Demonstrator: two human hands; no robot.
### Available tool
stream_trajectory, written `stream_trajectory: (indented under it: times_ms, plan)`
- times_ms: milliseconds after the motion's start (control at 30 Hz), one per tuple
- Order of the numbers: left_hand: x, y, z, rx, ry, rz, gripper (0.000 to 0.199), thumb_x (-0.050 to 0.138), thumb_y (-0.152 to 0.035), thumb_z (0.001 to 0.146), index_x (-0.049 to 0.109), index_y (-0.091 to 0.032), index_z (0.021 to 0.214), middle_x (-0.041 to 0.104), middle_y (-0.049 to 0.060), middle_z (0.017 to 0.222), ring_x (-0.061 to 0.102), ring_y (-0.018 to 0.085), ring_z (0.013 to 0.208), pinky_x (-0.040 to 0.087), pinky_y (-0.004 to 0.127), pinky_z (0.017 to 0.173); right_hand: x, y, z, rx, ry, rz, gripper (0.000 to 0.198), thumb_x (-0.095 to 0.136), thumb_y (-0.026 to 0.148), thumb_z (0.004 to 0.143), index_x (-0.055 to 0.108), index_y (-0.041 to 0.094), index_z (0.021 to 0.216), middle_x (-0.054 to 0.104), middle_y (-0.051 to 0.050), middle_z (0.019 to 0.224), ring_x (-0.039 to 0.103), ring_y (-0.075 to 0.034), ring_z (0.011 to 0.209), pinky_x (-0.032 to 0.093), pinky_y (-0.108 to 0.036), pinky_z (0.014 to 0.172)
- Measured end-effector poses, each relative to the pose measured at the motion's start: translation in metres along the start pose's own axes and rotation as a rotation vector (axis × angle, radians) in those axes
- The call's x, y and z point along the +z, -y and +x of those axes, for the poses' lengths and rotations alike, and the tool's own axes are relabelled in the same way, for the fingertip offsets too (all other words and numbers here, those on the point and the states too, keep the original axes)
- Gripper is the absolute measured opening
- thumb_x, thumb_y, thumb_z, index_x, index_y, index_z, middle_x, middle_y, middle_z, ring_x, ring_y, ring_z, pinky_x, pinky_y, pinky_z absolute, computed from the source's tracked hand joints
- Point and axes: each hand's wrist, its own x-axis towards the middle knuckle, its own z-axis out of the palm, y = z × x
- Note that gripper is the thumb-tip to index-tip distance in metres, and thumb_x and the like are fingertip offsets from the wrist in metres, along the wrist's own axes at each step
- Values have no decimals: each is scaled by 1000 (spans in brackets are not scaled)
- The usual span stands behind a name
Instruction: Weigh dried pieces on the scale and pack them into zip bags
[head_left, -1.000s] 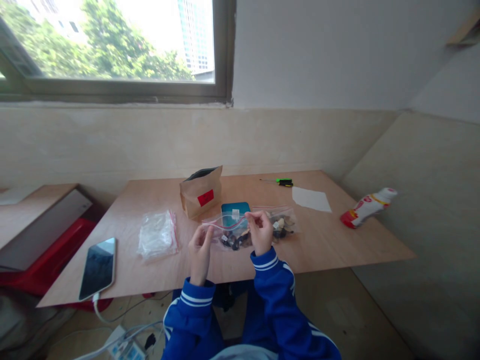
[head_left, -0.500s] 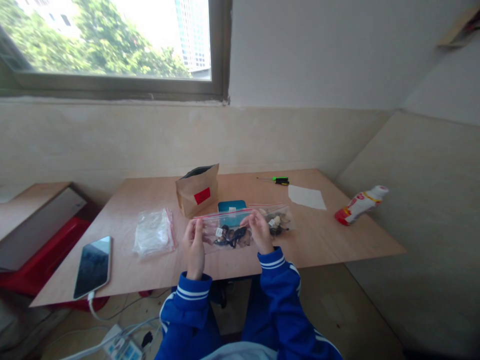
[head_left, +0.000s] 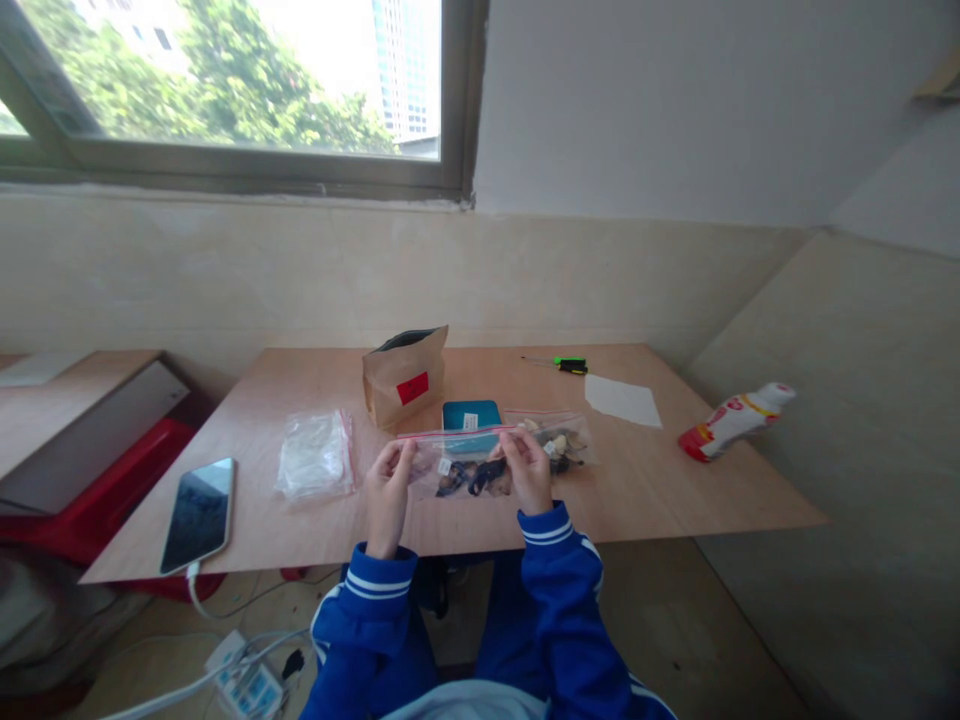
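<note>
Left grip (head_left: 388, 488) and right grip (head_left: 531, 474) pinch the zip bag (head_left: 427, 472); contents: dark pieces (head_left: 487, 474). Paper pouch (head_left: 388, 388): mouth open.

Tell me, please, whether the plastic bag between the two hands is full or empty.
Partly filled: dark pieces show through the clear bag, lying below its red strip.

Little of the other bag (head_left: 570, 447) shows near the right hand (head_left: 529, 470), which covers its left end. The lower part of the blue box (head_left: 471, 414) lies behind the bag (head_left: 463, 465); inside that bag, dark pieces (head_left: 481, 480) are too small to identify and the label (head_left: 445, 467) unreadable. Lettering on the bottle (head_left: 739, 420) is blurred. Picture edges cut off the window (head_left: 300, 100), shelf (head_left: 941, 85) and white cable (head_left: 165, 697).
</note>
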Motion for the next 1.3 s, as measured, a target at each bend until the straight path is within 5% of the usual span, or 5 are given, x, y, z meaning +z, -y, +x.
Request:
stream_trajectory:
  times_ms: [233,400,700,1100,1300]
  plan:
    - [2,-8,3,158,-31,178,27,58,-42,84,68,-17,87,68,3,84,61,18,84,47,27,76,-2,-2,-4,-41,-90,-33,23,65,42,77,67,19,78,69,-1,70,64,-16,70,51,-32,74]
    - [12,-14,-2,218,-111,171,26,57,-42,85,66,-18,80,65,1,78,59,16,79,44,25,70,2,-3,-3,-28,-156,77,21,62,39,79,64,19,75,64,2,62,59,-13,61,49,-27,64]
    - [22,-1,-2,112,-90,-29,25,51,-43,88,57,-20,82,56,-2,76,55,11,74,44,22,71,3,1,-3,15,112,-60,28,67,47,75,64,20,77,65,0,70,61,-15,67,52,-27,65]
    - [12,-11,1,180,-35,72,21,64,-38,81,60,-18,86,62,0,80,60,15,77,48,26,72,2,0,-3,-67,21,-190,21,67,41,76,67,20,73,67,-2,75,63,-19,77,51,-33,76]
    - [13,-17,0,185,0,146,21,63,-39,81,62,-18,83,65,1,79,62,15,77,48,25,71,-5,13,4,-186,148,-315,18,62,34,82,65,20,92,68,-4,93,63,-21,92,48,-36,86]
